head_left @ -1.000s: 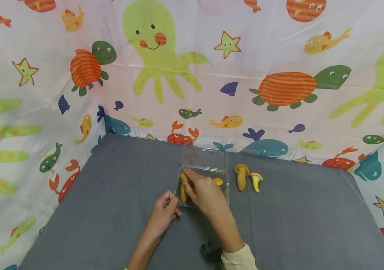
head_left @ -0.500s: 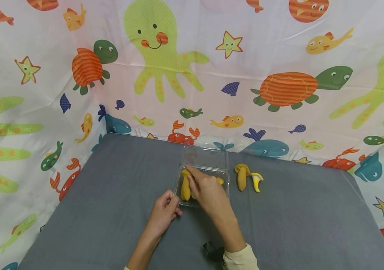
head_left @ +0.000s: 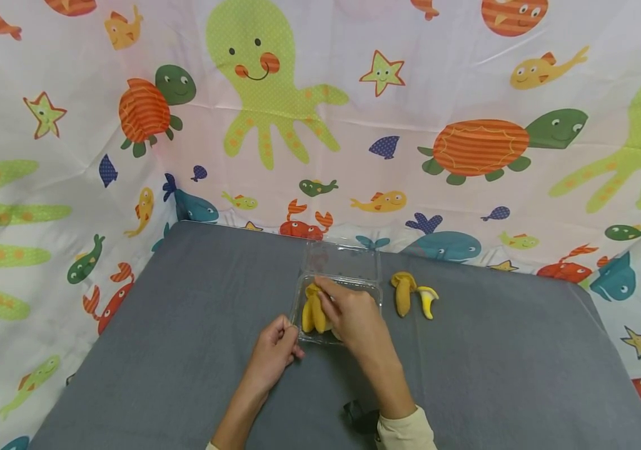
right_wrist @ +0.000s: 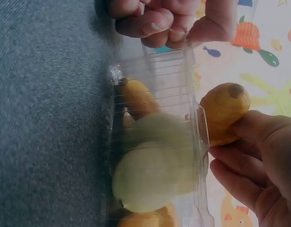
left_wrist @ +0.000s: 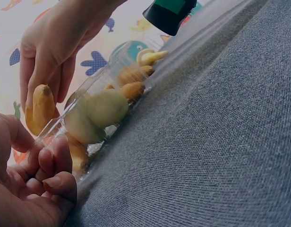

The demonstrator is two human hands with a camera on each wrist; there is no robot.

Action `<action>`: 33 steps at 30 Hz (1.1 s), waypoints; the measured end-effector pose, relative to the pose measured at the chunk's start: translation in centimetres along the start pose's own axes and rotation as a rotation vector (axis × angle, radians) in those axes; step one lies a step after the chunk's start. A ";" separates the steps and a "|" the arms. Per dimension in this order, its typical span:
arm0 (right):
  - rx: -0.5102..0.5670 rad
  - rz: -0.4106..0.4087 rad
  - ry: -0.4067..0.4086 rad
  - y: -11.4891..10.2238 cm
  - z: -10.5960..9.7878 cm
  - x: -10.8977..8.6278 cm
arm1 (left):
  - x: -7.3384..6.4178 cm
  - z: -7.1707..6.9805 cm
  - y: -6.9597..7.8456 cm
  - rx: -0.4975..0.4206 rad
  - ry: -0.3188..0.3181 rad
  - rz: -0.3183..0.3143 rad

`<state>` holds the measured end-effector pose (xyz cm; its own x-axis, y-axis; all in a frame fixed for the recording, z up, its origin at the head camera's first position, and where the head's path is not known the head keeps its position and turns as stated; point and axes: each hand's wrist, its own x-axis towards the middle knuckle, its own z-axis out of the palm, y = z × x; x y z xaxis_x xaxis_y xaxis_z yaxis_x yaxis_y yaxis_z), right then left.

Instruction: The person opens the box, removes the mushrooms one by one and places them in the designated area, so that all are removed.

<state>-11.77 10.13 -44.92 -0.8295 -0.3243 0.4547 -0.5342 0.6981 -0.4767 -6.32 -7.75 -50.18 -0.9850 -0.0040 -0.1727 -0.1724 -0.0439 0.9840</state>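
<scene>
A clear plastic clamshell box (head_left: 379, 297) stands on the grey cloth, its lid (head_left: 343, 261) folded back. My left hand (head_left: 272, 347) pinches the box rim at the near left corner. Between thumb and fingers of my right hand (head_left: 361, 317) is a yellow-brown mushroom (right_wrist: 223, 113), held above the rim, stem end towards me. Another mushroom (head_left: 307, 319) lies left of it in the head view. Through the box wall, the right wrist view shows pale green rounded pieces (right_wrist: 145, 177) and an orange-brown stem (right_wrist: 138, 98). The right hand hides part of the contents from above.
Right of the box, a brown-yellow mushroom (head_left: 403, 295) and a smaller bright yellow one (head_left: 427, 302) lie on the cloth (head_left: 494, 362). A sea-animal curtain (head_left: 326, 137) rises behind the table. A black device (head_left: 361, 417) sits by the right wrist.
My right hand has shifted slightly right over the box with the mushroom. Two mushrooms now show side by side at the box's left. The left hand keeps its place on the rim.
</scene>
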 end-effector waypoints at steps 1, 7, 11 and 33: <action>0.000 -0.003 0.003 0.1 -0.1 0.0 | 0.0 0.0 0.0 0.001 -0.001 0.000; -0.033 -0.008 0.043 0.5 -0.7 -0.1 | 0.1 0.0 -0.1 0.002 -0.006 -0.006; -0.029 0.008 0.040 0.7 -1.0 0.0 | 0.1 0.0 0.0 0.003 0.001 -0.003; -0.024 0.106 0.055 2.2 -3.1 -0.3 | 0.0 0.0 -0.2 0.005 0.005 -0.007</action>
<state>-12.17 13.74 -43.83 -0.8706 -0.2133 0.4433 -0.4396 0.7419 -0.5063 -6.26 -7.77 -50.37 -0.9837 -0.0085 -0.1796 -0.1791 -0.0386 0.9831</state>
